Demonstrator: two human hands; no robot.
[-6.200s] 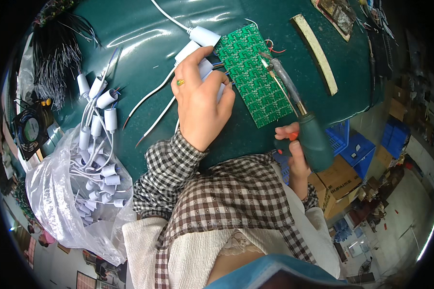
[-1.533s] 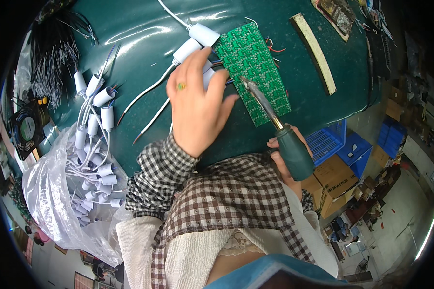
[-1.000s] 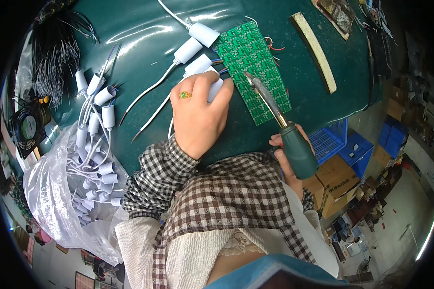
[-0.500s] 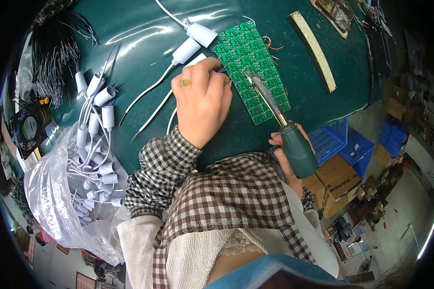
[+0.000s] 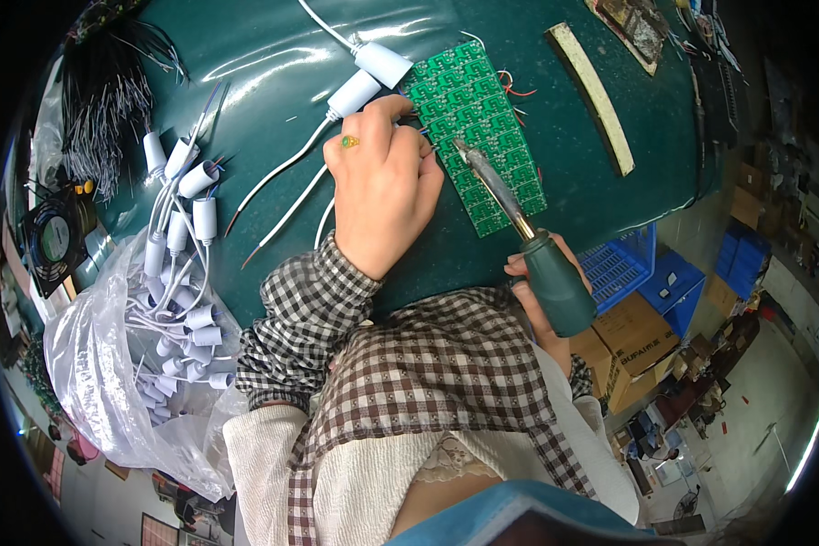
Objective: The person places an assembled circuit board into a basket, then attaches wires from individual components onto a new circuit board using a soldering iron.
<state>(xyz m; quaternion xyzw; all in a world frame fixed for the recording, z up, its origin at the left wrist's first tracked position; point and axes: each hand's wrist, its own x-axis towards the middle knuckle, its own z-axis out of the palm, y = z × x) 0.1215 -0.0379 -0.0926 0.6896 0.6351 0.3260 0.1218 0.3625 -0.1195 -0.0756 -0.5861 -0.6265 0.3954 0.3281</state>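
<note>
A green circuit board panel, made of several repeated small sections, lies at a slant on the green table covering. My left hand, wearing a ring, is closed at the board's left edge. Short wires show by its fingertips, and a white cable socket is mostly hidden beneath it. My right hand grips the green handle of a soldering iron. The iron's tip rests at or just above the board, near those wires. Two more white cable sockets lie against or near the board's upper left.
A clear plastic bag of white cable sockets sits left, below a bundle of black wires and a small fan. A pale curved strip lies right. Blue crates and cartons stand beyond the table edge.
The soldering iron's tip has shifted slightly left and down over the board. My left hand has moved slightly, covering more of the socket under it.
</note>
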